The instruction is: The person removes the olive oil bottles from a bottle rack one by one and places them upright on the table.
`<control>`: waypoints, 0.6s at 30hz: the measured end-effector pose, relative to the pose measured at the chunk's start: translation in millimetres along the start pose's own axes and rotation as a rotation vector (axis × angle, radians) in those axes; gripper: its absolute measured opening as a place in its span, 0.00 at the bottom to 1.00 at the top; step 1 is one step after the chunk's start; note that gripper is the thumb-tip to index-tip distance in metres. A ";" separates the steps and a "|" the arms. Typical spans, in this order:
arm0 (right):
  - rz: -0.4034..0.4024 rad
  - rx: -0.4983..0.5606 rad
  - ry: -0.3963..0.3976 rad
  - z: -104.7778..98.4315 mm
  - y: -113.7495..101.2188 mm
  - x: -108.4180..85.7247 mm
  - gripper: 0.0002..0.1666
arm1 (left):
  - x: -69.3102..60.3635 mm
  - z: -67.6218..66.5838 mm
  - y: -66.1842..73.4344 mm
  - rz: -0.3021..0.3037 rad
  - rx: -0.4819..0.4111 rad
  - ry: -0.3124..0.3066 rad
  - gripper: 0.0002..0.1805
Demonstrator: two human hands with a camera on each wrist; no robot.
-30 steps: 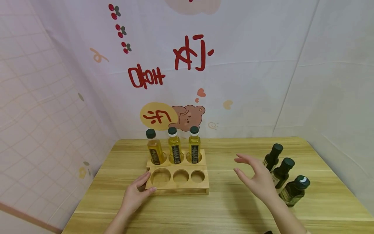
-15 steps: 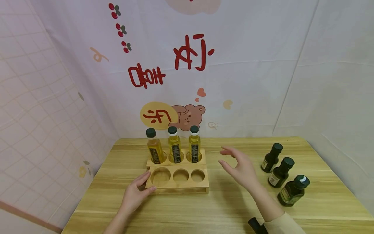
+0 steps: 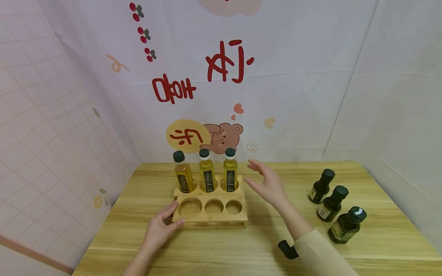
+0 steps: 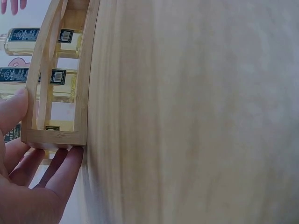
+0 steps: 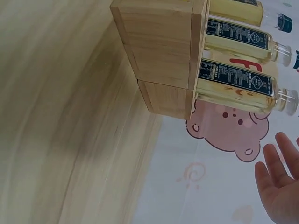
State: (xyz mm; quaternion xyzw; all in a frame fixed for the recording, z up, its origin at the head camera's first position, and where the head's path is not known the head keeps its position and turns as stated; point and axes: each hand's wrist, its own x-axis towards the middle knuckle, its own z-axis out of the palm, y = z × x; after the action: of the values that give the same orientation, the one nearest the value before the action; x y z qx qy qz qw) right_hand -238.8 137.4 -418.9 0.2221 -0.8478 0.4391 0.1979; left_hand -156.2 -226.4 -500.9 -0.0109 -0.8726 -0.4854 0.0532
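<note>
A two-tier wooden bottle rack [image 3: 209,221] stands on the table, with three round holes in its lower front tier. Three glass bottles of yellow oil with dark green caps fill the upper tier: a left bottle [image 3: 184,180], a middle bottle [image 3: 208,178] and a right bottle [image 3: 230,176]. My left hand [image 3: 159,230] holds the rack's front left corner, thumb on the front edge and fingertips against the end panel in the left wrist view. Just right of the right bottle, my right hand [image 3: 267,184] hovers with thumb and fingers spread, touching nothing.
Three dark bottles stand at the table's right: a far one [image 3: 321,187], a middle one [image 3: 332,205] and a near one [image 3: 345,227]. A black-capped object [image 3: 287,250] is partly hidden by the right sleeve. A printed white cloth [image 3: 293,96] hangs behind the table.
My right hand has moved left and away from me, from beside the dark bottles to beside the rack's right oil bottle. My left hand has stayed on the rack.
</note>
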 end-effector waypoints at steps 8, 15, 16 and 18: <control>0.159 0.180 -0.039 12.3 1.3 15.9 0.35 | -0.3 0.0 0.9 0.005 0.007 -0.001 0.40; 0.202 0.244 -0.068 21.3 -3.7 28.9 0.38 | -0.3 0.2 1.7 -0.001 -0.001 -0.004 0.40; 0.207 0.252 -0.072 22.7 -3.7 30.6 0.39 | -0.4 0.2 2.0 0.000 -0.002 -0.005 0.40; 0.223 0.272 -0.081 25.0 -4.4 33.6 0.41 | -0.7 0.2 2.7 0.001 -0.001 -0.004 0.40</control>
State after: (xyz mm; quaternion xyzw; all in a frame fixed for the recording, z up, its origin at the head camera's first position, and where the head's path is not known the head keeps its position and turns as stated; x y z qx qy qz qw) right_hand -267.5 107.6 -411.5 0.1688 -0.8074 0.5594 0.0816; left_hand -155.2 -224.8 -498.8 -0.0123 -0.8724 -0.4860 0.0514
